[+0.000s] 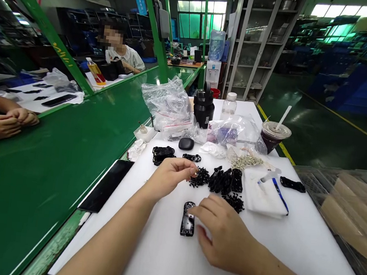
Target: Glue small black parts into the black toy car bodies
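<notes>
My left hand (172, 176) is pinched at thumb and forefinger beside a pile of tiny black parts (201, 177); whatever is between the fingertips is too small to make out. Just in front of me a black plastic frame (187, 230), long and narrow with an opening in it, lies flat on the white table (157, 257). Over its right edge reaches my right hand (221, 231), slightly blurred, with the thumb apart from the fingers and nothing visible in them. Further back lie a stack of black moulded pieces (221, 181) and a second heap of tiny black parts (235, 202).
A white cloth pad (258, 191), a bag of small pale parts (244, 162) and a drink cup (273, 136) stand to the right. Behind are a black bottle (203, 109) and plastic bags (169, 103). A tablet (106, 186) lies left. Other people sit across the green partition.
</notes>
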`<action>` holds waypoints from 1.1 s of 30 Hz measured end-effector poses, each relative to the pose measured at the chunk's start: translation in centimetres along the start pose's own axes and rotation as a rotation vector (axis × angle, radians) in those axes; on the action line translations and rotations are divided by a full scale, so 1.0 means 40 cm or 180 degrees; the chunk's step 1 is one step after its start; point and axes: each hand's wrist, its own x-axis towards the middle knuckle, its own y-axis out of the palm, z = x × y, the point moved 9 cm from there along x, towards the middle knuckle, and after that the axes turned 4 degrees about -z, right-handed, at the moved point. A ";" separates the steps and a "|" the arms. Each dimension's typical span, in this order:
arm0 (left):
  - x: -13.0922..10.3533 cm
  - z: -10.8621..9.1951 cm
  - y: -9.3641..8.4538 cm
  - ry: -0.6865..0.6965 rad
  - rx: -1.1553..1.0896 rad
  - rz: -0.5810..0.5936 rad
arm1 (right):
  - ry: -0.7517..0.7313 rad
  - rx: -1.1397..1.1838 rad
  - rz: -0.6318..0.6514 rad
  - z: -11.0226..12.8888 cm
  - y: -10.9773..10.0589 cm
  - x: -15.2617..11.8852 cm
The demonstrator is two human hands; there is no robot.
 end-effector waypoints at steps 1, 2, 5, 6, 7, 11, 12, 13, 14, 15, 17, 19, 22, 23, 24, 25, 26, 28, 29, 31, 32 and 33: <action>-0.002 -0.003 -0.001 0.0004 -0.0025 -0.0019 | -0.0090 -0.0043 0.0032 -0.002 0.001 0.002; -0.004 -0.006 0.000 0.0007 -0.0049 -0.0037 | -0.0197 -0.0086 0.0120 -0.002 0.007 0.003; -0.008 -0.014 0.002 0.0000 -0.0116 -0.0087 | -0.0480 -0.0147 0.0578 0.003 0.044 0.001; -0.008 -0.015 0.003 -0.0007 -0.0148 -0.0104 | -0.0520 -0.0134 0.0708 0.006 0.056 -0.001; -0.008 -0.016 0.003 -0.0014 -0.0188 -0.0121 | -0.0539 -0.0111 0.0783 0.010 0.063 -0.003; -0.009 -0.016 0.003 -0.0036 -0.0398 -0.0152 | -0.0464 -0.0150 0.0699 0.015 0.055 0.000; -0.010 -0.016 0.003 -0.0040 -0.0440 -0.0146 | -0.0406 -0.0193 0.0641 0.010 0.050 0.001; -0.011 -0.017 0.003 -0.0044 -0.0476 -0.0138 | -0.0336 -0.0241 0.0590 0.005 0.044 0.003; -0.011 -0.018 0.003 -0.0047 -0.0507 -0.0131 | -0.0266 -0.0288 0.0551 -0.001 0.041 0.004; -0.011 -0.018 0.002 -0.0049 -0.0540 -0.0128 | -0.0203 -0.0331 0.0521 -0.007 0.039 0.005; -0.010 -0.019 -0.001 -0.0049 -0.0619 -0.0135 | -0.0111 -0.0388 0.0496 -0.012 0.041 0.006; -0.008 -0.017 -0.004 -0.0056 -0.0720 -0.0137 | -0.0033 -0.0389 0.0482 -0.012 0.045 0.007; -0.001 -0.005 -0.009 -0.0067 -0.0888 -0.0127 | 0.0101 -0.0306 0.0468 -0.012 0.043 0.004; 0.001 0.000 -0.011 -0.0062 -0.0931 -0.0130 | 0.0133 -0.0280 0.0474 -0.013 0.041 0.001; 0.003 0.005 -0.013 -0.0051 -0.0957 -0.0137 | 0.0158 -0.0261 0.0478 -0.014 0.039 -0.001; 0.005 0.007 -0.015 -0.0031 -0.0962 -0.0150 | 0.0178 -0.0249 0.0474 -0.016 0.037 -0.003; 0.006 0.006 -0.018 -0.0003 -0.0943 -0.0166 | 0.0194 -0.0237 0.0460 -0.019 0.035 -0.004; 0.004 -0.009 -0.024 0.0062 -0.0821 -0.0186 | 0.0219 -0.0203 0.0391 -0.024 0.034 -0.005; 0.001 -0.023 -0.027 0.0086 -0.0742 -0.0186 | 0.0225 -0.0169 0.0344 -0.026 0.034 -0.004; -0.016 -0.066 -0.031 0.0194 -0.0272 -0.0160 | 0.0253 -0.0068 0.0277 -0.029 0.037 -0.002; -0.028 -0.091 -0.030 0.0283 0.0101 -0.0123 | 0.0283 -0.0012 0.0261 -0.030 0.039 -0.002; -0.044 -0.115 -0.026 0.0411 0.0596 -0.0069 | 0.0315 0.0041 0.0262 -0.032 0.042 -0.002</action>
